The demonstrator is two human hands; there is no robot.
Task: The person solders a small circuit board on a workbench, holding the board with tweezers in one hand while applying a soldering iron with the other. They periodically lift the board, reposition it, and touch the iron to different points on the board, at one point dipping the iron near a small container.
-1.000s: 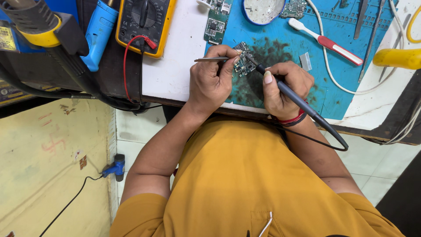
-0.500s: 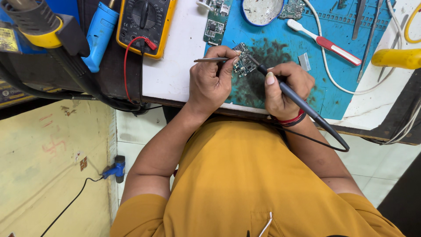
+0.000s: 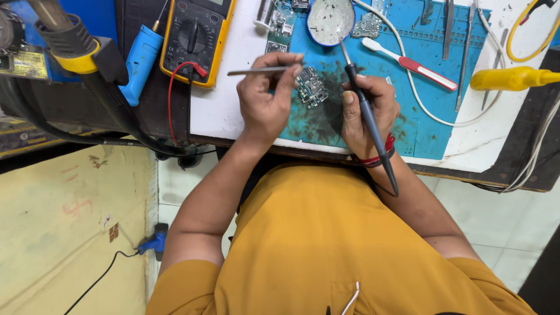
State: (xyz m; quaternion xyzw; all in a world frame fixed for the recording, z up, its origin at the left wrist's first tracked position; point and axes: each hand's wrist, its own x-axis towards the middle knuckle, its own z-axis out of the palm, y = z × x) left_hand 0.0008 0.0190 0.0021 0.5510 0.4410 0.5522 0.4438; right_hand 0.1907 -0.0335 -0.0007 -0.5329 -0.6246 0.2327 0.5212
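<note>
My left hand [image 3: 265, 99] grips thin metal tweezers [image 3: 256, 71], which stick out to the left, and rests beside a small green circuit board [image 3: 312, 87] on the blue work mat [image 3: 420, 111]. My right hand [image 3: 370, 114] holds a black soldering iron [image 3: 364, 111] like a pen. Its tip points up toward a round blue tin [image 3: 331, 20] above the board. The iron's cord runs back over my wrist.
A yellow multimeter [image 3: 197, 35] with a red lead lies at upper left, next to a blue tool [image 3: 137, 58] and a hot-air handle [image 3: 64, 35]. A red-handled brush [image 3: 411, 64], a yellow-handled tool [image 3: 513, 77], other tweezers and more boards lie at the back.
The soldering iron's tip has lifted off the circuit board and swung up toward the round tin. My left hand keeps the tweezers by the board.
</note>
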